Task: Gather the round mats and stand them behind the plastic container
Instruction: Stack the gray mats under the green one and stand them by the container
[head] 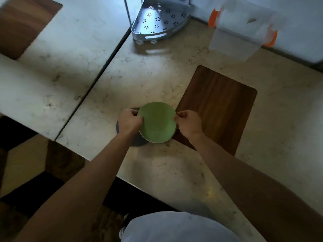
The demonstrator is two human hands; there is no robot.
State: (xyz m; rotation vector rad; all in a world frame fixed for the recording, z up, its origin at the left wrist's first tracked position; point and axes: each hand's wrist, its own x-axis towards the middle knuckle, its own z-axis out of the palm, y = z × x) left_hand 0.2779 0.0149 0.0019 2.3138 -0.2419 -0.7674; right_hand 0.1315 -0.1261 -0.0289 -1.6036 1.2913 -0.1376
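Note:
A round green mat (157,123) is held over the marble counter, near its middle. My left hand (130,122) pinches its left edge and my right hand (188,124) pinches its right edge. Under it lies a dark grey round mat (138,142), mostly hidden, with only its left and lower rim showing. The clear plastic container (243,30) with orange clips stands at the far right against the wall, blurred.
A dark wooden board (220,109) lies right of the mats. A metal corner rack (159,21) stands at the back. A seam (97,81) separates this counter from a second marble top on the left, which carries another wooden board (22,25).

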